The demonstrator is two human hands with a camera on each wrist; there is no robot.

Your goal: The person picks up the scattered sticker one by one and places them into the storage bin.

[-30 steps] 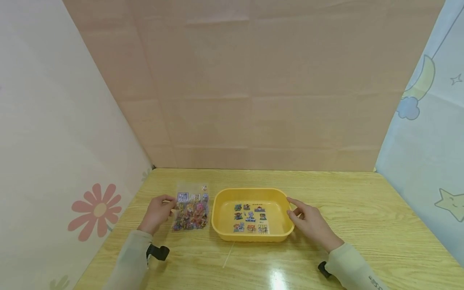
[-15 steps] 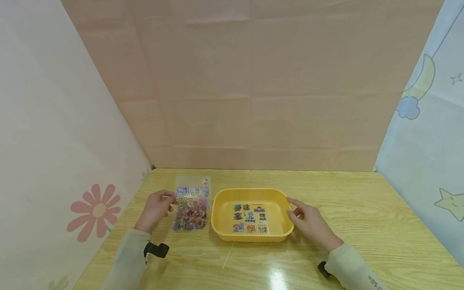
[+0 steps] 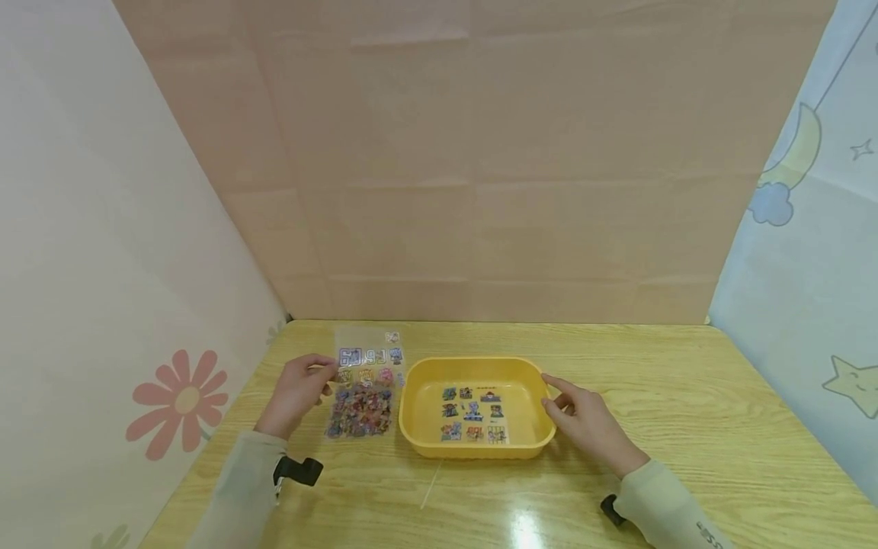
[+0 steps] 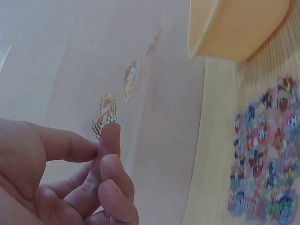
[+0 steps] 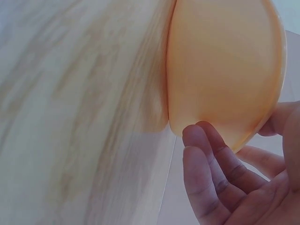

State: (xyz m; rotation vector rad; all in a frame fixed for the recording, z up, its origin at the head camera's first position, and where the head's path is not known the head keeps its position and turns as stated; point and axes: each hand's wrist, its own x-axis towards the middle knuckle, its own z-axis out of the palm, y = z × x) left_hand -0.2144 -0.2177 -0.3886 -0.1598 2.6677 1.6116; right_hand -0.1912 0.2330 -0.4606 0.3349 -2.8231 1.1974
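Observation:
My left hand (image 3: 298,389) pinches the left edge of a clear sticker sheet (image 3: 370,356) between thumb and index finger. The sheet stands raised over a stack of colourful sticker sheets (image 3: 361,412) on the table. In the left wrist view the see-through sheet spreads beyond my fingertips, with a gold and black sticker (image 4: 106,115) near them. My right hand (image 3: 590,419) holds the right end of a yellow plastic tray (image 3: 478,451), thumb and index at the rim, other fingers along its outer wall (image 5: 220,70). Another sticker sheet (image 3: 473,412) lies inside the tray.
The wooden table (image 3: 658,427) meets a beige cloth backdrop (image 3: 480,229) behind and patterned cloth walls at both sides. A thin pale strip (image 3: 430,486) lies in front of the tray. Each wrist carries a black camera strap (image 3: 298,470).
My left hand has raised the pinched sheet; its printed numbers have moved up and slightly right, baring more of the stack below. My right hand and the tray have stayed in place.

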